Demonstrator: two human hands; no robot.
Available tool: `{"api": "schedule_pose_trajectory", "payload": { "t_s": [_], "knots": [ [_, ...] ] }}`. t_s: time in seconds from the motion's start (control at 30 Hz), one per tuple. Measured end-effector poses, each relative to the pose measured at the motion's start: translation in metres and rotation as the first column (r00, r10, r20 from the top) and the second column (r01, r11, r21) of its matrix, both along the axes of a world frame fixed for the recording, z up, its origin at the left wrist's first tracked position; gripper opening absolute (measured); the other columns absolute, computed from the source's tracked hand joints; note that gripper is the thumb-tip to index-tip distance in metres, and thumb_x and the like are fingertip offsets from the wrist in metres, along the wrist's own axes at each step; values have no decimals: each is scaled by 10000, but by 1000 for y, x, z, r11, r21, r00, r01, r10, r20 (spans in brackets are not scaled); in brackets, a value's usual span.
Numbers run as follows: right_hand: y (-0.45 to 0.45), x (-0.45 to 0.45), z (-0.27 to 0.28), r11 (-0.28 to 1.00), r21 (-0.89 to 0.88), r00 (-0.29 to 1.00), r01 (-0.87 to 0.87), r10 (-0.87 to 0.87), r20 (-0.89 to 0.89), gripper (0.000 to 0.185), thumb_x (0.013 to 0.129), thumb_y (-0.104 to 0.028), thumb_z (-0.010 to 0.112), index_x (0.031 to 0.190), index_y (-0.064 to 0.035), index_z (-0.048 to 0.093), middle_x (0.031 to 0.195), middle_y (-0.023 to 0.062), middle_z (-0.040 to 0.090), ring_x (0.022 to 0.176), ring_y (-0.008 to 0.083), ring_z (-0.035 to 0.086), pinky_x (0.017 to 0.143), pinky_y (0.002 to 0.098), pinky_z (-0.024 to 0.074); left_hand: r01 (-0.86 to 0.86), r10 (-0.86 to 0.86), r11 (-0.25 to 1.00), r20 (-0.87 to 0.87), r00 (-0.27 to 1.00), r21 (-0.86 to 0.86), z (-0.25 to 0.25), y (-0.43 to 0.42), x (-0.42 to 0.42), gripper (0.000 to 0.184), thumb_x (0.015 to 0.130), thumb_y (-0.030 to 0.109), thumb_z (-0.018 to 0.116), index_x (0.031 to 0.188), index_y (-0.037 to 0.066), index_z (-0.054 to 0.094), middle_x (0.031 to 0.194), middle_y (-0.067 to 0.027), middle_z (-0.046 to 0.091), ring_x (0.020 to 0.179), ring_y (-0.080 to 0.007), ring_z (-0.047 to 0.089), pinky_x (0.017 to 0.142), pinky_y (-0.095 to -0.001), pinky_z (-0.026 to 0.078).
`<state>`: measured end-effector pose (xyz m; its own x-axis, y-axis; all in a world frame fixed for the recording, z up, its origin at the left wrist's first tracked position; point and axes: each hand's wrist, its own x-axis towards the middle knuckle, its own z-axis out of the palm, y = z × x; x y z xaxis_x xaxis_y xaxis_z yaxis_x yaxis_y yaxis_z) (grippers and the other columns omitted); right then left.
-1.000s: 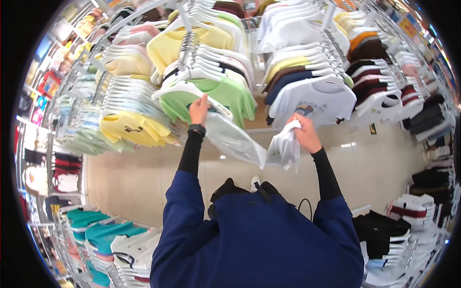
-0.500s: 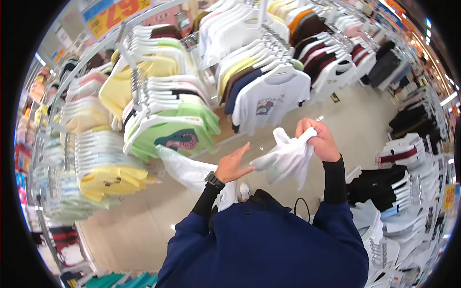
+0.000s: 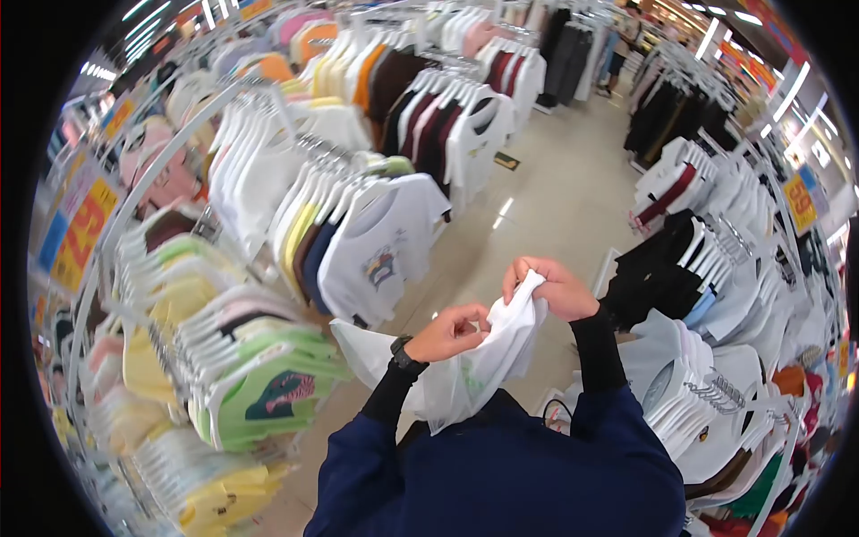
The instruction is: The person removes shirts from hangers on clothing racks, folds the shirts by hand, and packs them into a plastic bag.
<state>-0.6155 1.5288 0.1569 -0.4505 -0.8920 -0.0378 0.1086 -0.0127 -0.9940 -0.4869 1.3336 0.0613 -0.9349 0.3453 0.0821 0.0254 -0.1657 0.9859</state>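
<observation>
A bunched white cloth garment (image 3: 516,338) hangs from my right hand (image 3: 557,291), whose fingers are closed around its upper end. My left hand (image 3: 454,333), with a dark watch on the wrist, is at the garment's left side, fingers curled and pinching its edge. Below and left of my left hand spreads a thin, translucent white plastic sheet or bag (image 3: 380,365). It overlaps the lower garment, and I cannot tell where one ends and the other begins. A faint green patch shows through the white layers.
Left stands a rack of hanging shirts, with a green printed shirt (image 3: 268,394) and a white printed shirt (image 3: 380,251) nearest. At right hang black garments (image 3: 658,273) and white tops (image 3: 658,380). A tiled aisle floor (image 3: 546,192) runs between. Price signs (image 3: 799,201) stand above.
My left hand has gone from spread fingers beside the garment to pinching its edge. Both hands are closer together and lower in view. The view has turned to the right.
</observation>
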Motion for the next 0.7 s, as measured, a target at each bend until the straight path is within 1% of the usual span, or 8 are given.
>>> {"api": "schedule_pose_trajectory", "payload": {
  "t_s": [0.1, 0.2, 0.3, 0.4, 0.43, 0.53, 0.63, 0.7],
  "knots": [
    [35, -41, -3, 992, -31, 991, 123, -124, -47, 221, 626, 102, 406, 759, -74, 389, 846, 94, 614, 791, 178, 546, 731, 283, 426, 66, -73, 973, -23, 997, -223, 9, 10, -57, 165, 858, 161, 690, 901, 28, 603, 811, 35, 545, 650, -34, 441, 586, -200, 361],
    [70, -89, -7, 974, -80, 972, 212, -218, -87, 218, 647, 97, 413, 760, -87, 389, 846, 89, 612, 796, 169, 540, 730, 279, 416, -22, -132, 842, -245, 961, -539, 7, 21, -122, 250, 834, 257, 715, 847, 22, 630, 786, -24, 565, 663, -117, 524, 606, -251, 413],
    [102, -133, -2, 947, -81, 948, 310, -314, -42, 223, 658, 97, 415, 760, -99, 387, 843, 84, 609, 798, 164, 534, 726, 272, 405, -268, -40, 727, -428, 903, -632, 11, 39, -174, 300, 812, 317, 714, 813, 27, 637, 751, -79, 594, 681, -225, 594, 618, -341, 461],
    [133, -179, -6, 927, -114, 929, 358, -366, -51, 225, 663, 110, 393, 786, -78, 410, 880, 90, 627, 856, 182, 538, 797, 303, 411, -334, -57, 710, -524, 850, -619, 0, 48, -231, 308, 785, 337, 727, 829, 42, 649, 735, -90, 613, 722, -253, 626, 656, -373, 484],
    [141, -192, -9, 914, -144, 912, 380, -396, -109, 212, 692, 105, 384, 792, -81, 406, 889, 91, 628, 856, 178, 535, 799, 295, 410, -353, -83, 636, -516, 852, -686, 0, 47, -250, 267, 770, 289, 740, 812, 48, 636, 741, -89, 614, 659, -241, 606, 630, -349, 481],
    [166, -219, -4, 852, -168, 846, 497, -518, -124, 209, 708, 103, 362, 796, -82, 403, 893, 89, 628, 863, 174, 534, 811, 283, 407, -269, 37, 754, -370, 928, -600, 5, 41, -302, 183, 821, 202, 721, 823, 50, 618, 714, -28, 621, 589, -147, 559, 582, -284, 450],
    [189, -249, -6, 762, -198, 727, 617, -648, -227, 217, 720, 107, 335, 809, -76, 409, 959, 99, 644, 887, 163, 548, 819, 274, 418, -161, 99, 930, -197, 975, -331, 2, 34, -353, 114, 886, 131, 675, 853, 48, 606, 696, 43, 597, 591, -37, 482, 539, -216, 386],
    [205, -272, -7, 697, -225, 650, 681, -716, -253, 269, 716, 106, 332, 879, -48, 480, 1012, 108, 660, 923, 160, 568, 840, 276, 430, -166, 110, 936, -189, 976, -312, 15, 32, -385, 102, 940, 129, 622, 905, 34, 612, 694, 72, 557, 608, 8, 431, 505, -191, 332]
  ]
}}
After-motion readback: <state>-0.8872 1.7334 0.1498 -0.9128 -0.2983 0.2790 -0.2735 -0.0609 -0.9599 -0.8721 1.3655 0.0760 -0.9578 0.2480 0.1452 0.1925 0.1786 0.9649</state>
